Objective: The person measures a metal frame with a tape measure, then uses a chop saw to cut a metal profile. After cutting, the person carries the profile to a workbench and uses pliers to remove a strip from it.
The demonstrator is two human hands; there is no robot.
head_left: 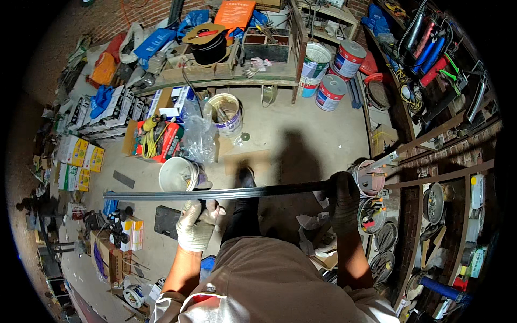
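Observation:
A long, thin dark metal profile (237, 192) lies crosswise in front of my body, its grooved lengthwise edges catching the light. My left hand (196, 228), in a whitish work glove, is closed around it left of my middle; a fingertip shows beyond its far edge. In shadow, my right hand (343, 204), gloved too, grips the profile by its right end. That end is hidden in the dark glove. The left end sticks out well past my left hand, over the floor. Just beyond the profile stands a white bucket (176, 173), partly covered by it.
Ahead is a cluttered wooden workbench (253, 78). Paint cans (329, 92) stand at its right, a dirty bucket (225, 114) before it. Open boxes (161, 141) and stacked cartons (81, 153) fill the left. Loaded shelves (458, 215) and a pinkish bucket (368, 178) line my right.

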